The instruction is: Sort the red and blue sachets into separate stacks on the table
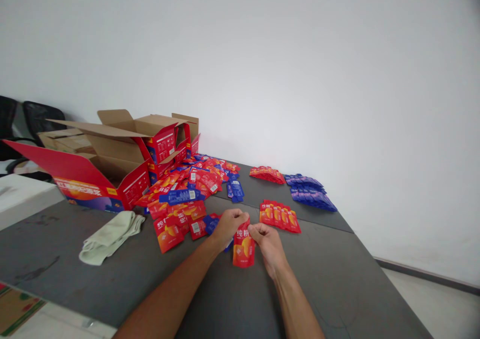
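Note:
A red pouch point(243, 251) with orange fruit printed on its front hangs upright between my hands, above the dark table. At its top left edge, my left hand point(229, 225) is closed on it. My right hand point(267, 243) pinches the upper right side of the same pouch. Just beyond my right hand lies an overlapping row of red pouches point(279, 216). To the left of my left hand spreads a loose heap of red and blue pouches point(198, 179). A blue pouch point(212, 224) lies partly behind my left wrist.
Open red cardboard boxes point(131, 199) stand at the left, flaps spread. A pale green cloth point(110, 236) lies before them. Farther back are a stack of red pouches point(267, 174) and rows of blue pouches point(313, 198) near the table's right edge. A white wall rises behind.

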A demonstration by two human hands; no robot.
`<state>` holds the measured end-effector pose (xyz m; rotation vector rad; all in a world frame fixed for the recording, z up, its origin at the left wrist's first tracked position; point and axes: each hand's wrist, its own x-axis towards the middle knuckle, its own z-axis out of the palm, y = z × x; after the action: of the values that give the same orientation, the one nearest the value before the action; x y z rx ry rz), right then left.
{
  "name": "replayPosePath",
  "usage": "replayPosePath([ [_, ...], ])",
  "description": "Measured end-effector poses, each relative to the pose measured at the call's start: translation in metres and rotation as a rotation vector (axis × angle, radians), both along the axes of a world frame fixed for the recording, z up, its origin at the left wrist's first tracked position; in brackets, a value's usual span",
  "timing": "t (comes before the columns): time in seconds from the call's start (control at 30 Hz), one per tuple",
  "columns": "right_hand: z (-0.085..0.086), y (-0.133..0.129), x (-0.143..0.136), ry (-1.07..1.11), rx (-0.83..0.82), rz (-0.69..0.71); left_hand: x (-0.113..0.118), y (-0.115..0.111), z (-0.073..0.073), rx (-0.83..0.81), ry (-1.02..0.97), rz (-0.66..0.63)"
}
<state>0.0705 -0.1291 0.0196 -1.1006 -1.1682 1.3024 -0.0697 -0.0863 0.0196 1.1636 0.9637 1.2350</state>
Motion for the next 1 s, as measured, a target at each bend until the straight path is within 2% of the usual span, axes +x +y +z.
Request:
replayPosePath([
  [0.23, -0.009, 0.005, 0.002, -0.003, 0.013, -0.087, -0.003, 0.003, -0.004, 0.024, 0.106, -0.065],
  [0.33, -0.012, 0.006, 0.001, 0.018, -0.002, -0.079, -0.004, 0.005, -0.005, 0.056, 0.153, -0.009],
  [0.47, -0.014, 0.007, 0.002, 0.089, -0.016, -0.06, -0.007, 0.004, -0.004, 0.022, 0.135, 0.026],
  [0.67, -0.012, 0.009, 0.006, 0.177, -0.026, -0.092, -0.012, 0.004, -0.008, 0.016, 0.128, -0.046],
  [0.77, -0.008, 0.006, 0.005, 0.148, -0.036, -0.075, -0.012, 0.007, -0.01, 0.005, 0.053, 0.013],
  [0.93, -0.008, 0.003, 0.007, 0.013, -0.083, 0.075, -0.016, 0.014, -0.009, -0.044, -0.065, 0.167],
  [1.0, -0.011, 0.005, 0.008, -0.063, -0.052, 0.058, -0.019, 0.016, -0.008, -0.076, -0.104, 0.176],
])
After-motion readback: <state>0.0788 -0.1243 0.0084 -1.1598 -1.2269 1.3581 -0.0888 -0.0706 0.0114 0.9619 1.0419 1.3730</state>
